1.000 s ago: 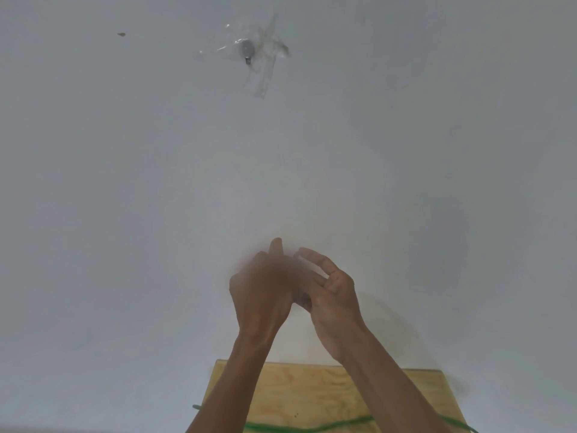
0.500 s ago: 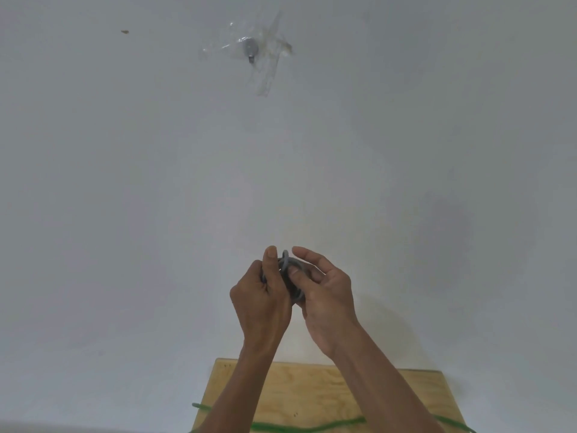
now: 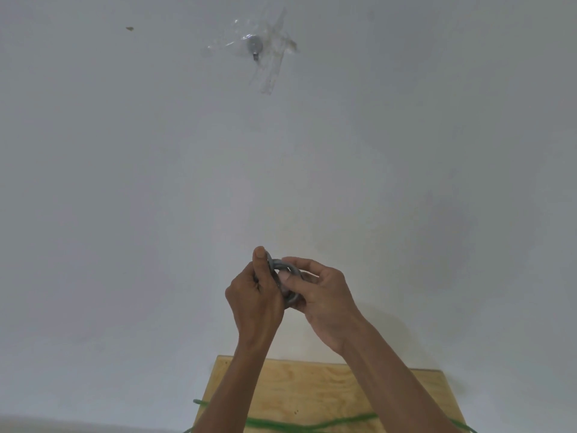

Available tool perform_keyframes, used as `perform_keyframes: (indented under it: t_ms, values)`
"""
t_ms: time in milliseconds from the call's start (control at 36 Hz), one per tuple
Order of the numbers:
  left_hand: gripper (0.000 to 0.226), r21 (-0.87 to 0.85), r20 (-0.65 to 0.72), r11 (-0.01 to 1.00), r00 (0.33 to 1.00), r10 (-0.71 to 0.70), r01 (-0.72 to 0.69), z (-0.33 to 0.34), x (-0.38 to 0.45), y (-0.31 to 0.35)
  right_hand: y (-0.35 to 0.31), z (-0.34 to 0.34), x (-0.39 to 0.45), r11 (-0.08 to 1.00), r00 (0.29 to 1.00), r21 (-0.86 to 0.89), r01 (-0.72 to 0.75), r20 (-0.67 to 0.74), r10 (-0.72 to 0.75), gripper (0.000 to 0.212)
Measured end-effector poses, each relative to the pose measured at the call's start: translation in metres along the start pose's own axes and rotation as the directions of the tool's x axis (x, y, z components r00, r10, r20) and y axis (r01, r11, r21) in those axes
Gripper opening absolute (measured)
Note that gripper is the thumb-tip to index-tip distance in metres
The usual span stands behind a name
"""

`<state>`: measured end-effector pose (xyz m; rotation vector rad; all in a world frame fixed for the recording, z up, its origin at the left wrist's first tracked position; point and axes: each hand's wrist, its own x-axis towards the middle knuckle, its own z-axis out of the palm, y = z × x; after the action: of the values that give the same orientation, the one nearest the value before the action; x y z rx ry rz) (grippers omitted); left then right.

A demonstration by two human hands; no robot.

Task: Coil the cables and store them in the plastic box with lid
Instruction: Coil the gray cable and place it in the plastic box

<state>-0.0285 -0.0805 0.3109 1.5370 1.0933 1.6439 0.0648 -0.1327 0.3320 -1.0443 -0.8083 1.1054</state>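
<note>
1. Since half a second ago, both hands have drawn slightly apart and the right hand (image 3: 324,295) has rolled outward, so more of the grey cable coil (image 3: 285,276) shows between them; a second ago the hands were blurred and I could see no cable at all.
2. I see the left hand (image 3: 254,301) with its back toward the camera, thumb pointing straight up, its fingers (image 3: 259,260) clenched around the left side of the coil.
3. My view shows the right hand's fingers (image 3: 307,266) curled over the top of the coil while its thumb presses from below, so this hand is grasping the coil too.
4. The coil sits between the two sets of fingers, its loops arcing from the left thumb tip across and down to the right thumb. It is raised in the air in front of a pale wall (image 3: 125,182), clear of everything below.
5. Below the wrists lies a light wooden worktop (image 3: 327,392), well apart from the fingers.
6. A green cable (image 3: 312,425) runs loosely across that worktop, under both forearms, touched by neither hand.
7. High above the fingers, a small metal hook (image 3: 254,47) is fixed to the wall under strips of clear tape (image 3: 271,67).
</note>
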Motion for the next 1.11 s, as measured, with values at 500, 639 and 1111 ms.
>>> perform_keyframes:
  t_ms: [500,639,1111]
  values:
    - [0.03,-0.088,0.093,0.995,0.995,0.047,-0.039,-0.005,-0.004,0.008,-0.015,-0.014,0.0,0.966,0.965,-0.241,-0.089,0.22,0.143,0.047]
    - [0.054,-0.064,0.139,0.997,0.989,0.047,-0.038,-0.006,-0.004,0.01,-0.014,-0.019,-0.004,0.949,0.947,-0.309,-0.067,0.279,0.158,0.048]
    - [0.069,-0.022,0.08,0.972,0.97,-0.231,0.234,-0.014,0.013,-0.003,0.015,-0.015,-0.018,0.573,0.837,-0.619,0.537,0.31,-0.451,0.026]
